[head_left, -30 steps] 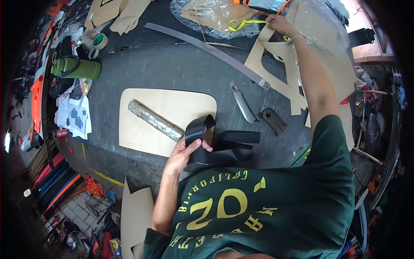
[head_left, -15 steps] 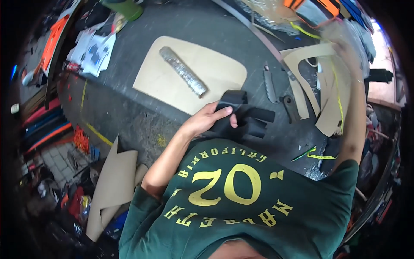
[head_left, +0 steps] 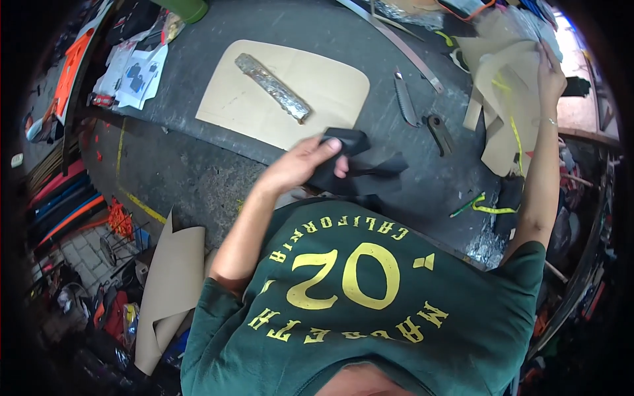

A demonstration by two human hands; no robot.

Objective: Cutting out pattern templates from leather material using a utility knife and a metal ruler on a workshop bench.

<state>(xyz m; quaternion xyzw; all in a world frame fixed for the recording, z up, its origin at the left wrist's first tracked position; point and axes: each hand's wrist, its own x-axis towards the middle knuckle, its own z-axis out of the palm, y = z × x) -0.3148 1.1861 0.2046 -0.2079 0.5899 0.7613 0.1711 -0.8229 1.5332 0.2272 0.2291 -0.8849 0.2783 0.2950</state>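
My left hand (head_left: 305,160) is closed around a bundle of black strips (head_left: 386,168), held low over the table's near edge with their loose ends pointing right. At the right, my right hand (head_left: 551,76) reaches out and grips the edge of brown paper pieces (head_left: 505,125), which look bent and partly raised. A rounded brown paper sheet (head_left: 221,86) lies on the dark table, with a narrow bar wrapped in shiny tape (head_left: 274,89) on top of it. Between the sheet and my right arm rest a cutter knife (head_left: 405,99) and a black hand tool (head_left: 438,135).
A long metal ruler (head_left: 399,47) lies at the back, near clear plastic wrap (head_left: 416,14). Yellow measuring tape (head_left: 494,210) and a green pencil (head_left: 465,204) are at the near right. Printed papers (head_left: 139,78) and a green container (head_left: 185,8) sit left; rolled brown paper (head_left: 175,277) stands beside the table.
My right hand has come down from the plastic-covered pile and now holds the paper pieces, which have shifted and lifted. My left hand still holds the black strips, whose ends have swung.
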